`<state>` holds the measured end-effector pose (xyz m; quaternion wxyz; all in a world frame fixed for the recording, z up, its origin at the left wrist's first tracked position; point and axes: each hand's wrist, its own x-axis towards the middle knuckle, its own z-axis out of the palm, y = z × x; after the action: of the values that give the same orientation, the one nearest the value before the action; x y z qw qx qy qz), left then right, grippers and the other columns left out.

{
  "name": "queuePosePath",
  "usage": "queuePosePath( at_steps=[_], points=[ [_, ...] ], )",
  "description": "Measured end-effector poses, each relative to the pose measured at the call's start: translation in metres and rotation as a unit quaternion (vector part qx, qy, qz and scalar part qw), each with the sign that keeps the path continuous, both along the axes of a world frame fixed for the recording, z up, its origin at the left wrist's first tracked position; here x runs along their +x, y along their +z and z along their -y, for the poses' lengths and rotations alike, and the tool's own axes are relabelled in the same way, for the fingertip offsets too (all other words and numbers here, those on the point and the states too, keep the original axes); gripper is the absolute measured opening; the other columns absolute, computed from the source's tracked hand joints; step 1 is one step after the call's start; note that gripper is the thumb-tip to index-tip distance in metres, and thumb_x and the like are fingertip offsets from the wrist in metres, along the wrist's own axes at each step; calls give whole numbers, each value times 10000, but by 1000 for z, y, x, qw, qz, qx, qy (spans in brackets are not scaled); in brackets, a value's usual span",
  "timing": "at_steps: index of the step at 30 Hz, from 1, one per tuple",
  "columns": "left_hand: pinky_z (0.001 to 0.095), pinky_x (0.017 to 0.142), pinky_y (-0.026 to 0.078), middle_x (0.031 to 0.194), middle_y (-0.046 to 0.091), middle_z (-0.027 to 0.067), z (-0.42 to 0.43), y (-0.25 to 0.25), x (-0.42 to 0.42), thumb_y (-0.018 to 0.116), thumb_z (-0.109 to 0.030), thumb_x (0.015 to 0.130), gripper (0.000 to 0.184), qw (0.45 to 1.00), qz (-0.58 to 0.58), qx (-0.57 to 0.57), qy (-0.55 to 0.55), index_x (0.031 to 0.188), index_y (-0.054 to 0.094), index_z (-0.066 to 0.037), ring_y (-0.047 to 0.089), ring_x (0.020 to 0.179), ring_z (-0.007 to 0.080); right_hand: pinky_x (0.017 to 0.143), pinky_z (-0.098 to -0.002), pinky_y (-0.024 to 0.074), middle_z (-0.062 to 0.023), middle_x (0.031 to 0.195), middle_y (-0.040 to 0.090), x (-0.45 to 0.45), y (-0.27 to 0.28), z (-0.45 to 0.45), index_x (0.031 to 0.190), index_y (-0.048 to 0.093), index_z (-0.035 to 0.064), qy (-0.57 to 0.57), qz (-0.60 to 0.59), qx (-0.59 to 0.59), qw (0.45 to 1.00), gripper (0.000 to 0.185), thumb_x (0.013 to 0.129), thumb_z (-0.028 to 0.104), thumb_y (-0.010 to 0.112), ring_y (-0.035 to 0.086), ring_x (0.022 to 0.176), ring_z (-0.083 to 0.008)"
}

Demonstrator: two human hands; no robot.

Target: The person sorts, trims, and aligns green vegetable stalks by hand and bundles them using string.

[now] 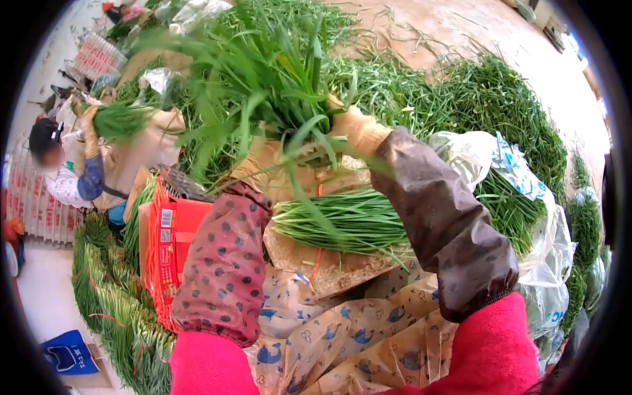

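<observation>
A loose bunch of garlic chives [273, 85], its long green leaves blurred at the left, is held up in front of me. My right hand [359, 128], in a tan glove, is closed on its right side. My left hand [257, 161], gloved too, grips the lower left side, its fingers partly hidden by leaves. Below them, a neat bundle of chives [342, 220] lies across a worn board [329, 280], with a red tie [320, 257] running under it.
Heaps of loose greens [494, 105] spread beyond and to the right. Plastic bags [467, 151] partly cover more greens. A red box with red ties [168, 240] stands by my left forearm. Tied bundles [118, 309] line the lower left. Another person [72, 158] handles greens at left.
</observation>
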<state>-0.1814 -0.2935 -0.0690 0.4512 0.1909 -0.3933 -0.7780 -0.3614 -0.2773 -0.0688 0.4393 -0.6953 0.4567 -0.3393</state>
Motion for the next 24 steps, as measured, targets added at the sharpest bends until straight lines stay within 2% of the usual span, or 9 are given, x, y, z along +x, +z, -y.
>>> queuePosePath(
  at_steps=[5, 7, 8, 11, 14, 16, 18, 20, 24],
  points=[
    [332, 878, 520, 1213, 549, 103, 14, -10, 11, 780, -4, 730, 733, 989, 81, -125, -5, 1340, 377, -56, 577, 1014, 196, 910, -327, 483, -143, 1131, 617, 4, 13, 18, 1364, 388, 69, -15, 31, -184, 982, 1035, 522, 349, 921, 598, 1049, -250],
    [353, 878, 526, 1212, 564, 122, 32, 21, 24, 767, 3, 739, 666, 853, 356, -376, -58, 1306, 416, -20, 592, 1014, 201, 905, -335, 484, -136, 1086, 639, 5, 46, 9, 1325, 415, 63, -10, 54, -105, 993, 999, 519, 375, 918, 615, 1010, -254],
    [363, 875, 530, 1170, 590, 116, 42, 21, 20, 766, -3, 741, 624, 786, 346, -513, -2, 1278, 447, -9, 599, 1011, 204, 869, -337, 500, -129, 1058, 653, 6, 60, 6, 1285, 459, 60, -18, 23, -103, 994, 924, 538, 366, 907, 632, 968, -247],
    [357, 883, 527, 1050, 650, 107, 21, 45, -7, 790, -77, 731, 553, 985, 173, -20, -3, 1204, 518, 12, 621, 984, 197, 824, -340, 519, -122, 1009, 672, 15, 80, 4, 1221, 523, 53, -74, -1, -86, 994, 796, 578, 356, 881, 652, 915, -236],
    [366, 943, 488, 1133, 635, 121, 54, 28, -13, 843, -213, 681, 767, 913, 285, -284, -67, 1291, 430, 2, 602, 1061, 239, 793, -342, 531, -122, 949, 687, 26, 86, 9, 1149, 588, 42, -217, 23, -45, 975, 641, 645, 351, 835, 664, 882, -224],
    [374, 1001, 434, 1238, 591, 139, 40, 59, -26, 864, -236, 648, 922, 777, 530, -330, -72, 1378, 351, -2, 561, 1143, 273, 717, -322, 523, -90, 929, 684, 15, 90, 19, 1118, 605, 45, -259, -4, -62, 964, 574, 678, 355, 804, 648, 822, -181],
    [368, 1015, 415, 1277, 561, 161, 37, 50, -19, 871, -242, 634, 984, 782, 522, -339, -20, 1411, 314, -9, 542, 1171, 280, 620, -304, 500, -77, 794, 695, 15, 101, 17, 1002, 671, 54, -304, 137, -103, 937, 254, 785, 179, 715, 645, 700, -148],
    [369, 1053, 364, 1381, 441, 231, 26, 55, -6, 845, -102, 667, 1033, 826, 471, -308, 13, 1481, 213, -30, 333, 1357, 285, 736, -328, 520, -88, 891, 705, 8, 113, 0, 1038, 675, 90, -318, 65, -126, 938, 346, 755, 282, 732, 668, 823, -195],
    [312, 836, 511, 1129, 599, 153, -17, 70, 18, 741, -17, 735, 752, 753, 604, -262, 5, 1398, 387, -12, 606, 989, 210, 778, -306, 527, -44, 930, 702, -14, 40, 21, 1096, 641, 124, -199, -8, -141, 970, 355, 807, 311, 729, 654, 849, -155]
  ],
)
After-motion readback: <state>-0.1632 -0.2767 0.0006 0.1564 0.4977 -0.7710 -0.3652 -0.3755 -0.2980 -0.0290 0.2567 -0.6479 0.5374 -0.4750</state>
